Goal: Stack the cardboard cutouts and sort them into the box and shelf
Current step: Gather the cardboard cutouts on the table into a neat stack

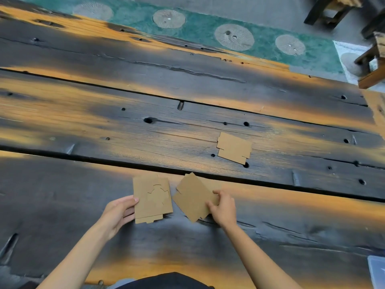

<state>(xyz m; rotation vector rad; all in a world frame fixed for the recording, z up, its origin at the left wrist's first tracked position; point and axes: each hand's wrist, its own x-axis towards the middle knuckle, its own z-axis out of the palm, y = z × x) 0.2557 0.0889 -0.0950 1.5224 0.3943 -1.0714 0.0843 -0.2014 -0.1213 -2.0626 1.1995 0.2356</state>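
Note:
Three brown cardboard cutouts are on the dark wooden table [125, 90]. My left hand [119, 212] grips the left edge of one cutout [152, 200], which has a curved slit in its middle. My right hand [224, 207] pinches the right corner of a second cutout [192, 198], turned diagonally just right of the first. The two held cutouts are close together without overlapping. A third cutout [233, 148] lies flat on the table farther away, to the right, untouched.
A translucent plastic box corner [378, 272] shows at the lower right edge. Beyond the table lies a green floor mat [198, 28] with round patterns. Wooden stools [373, 67] stand at the far right. Deep gaps run between the table planks.

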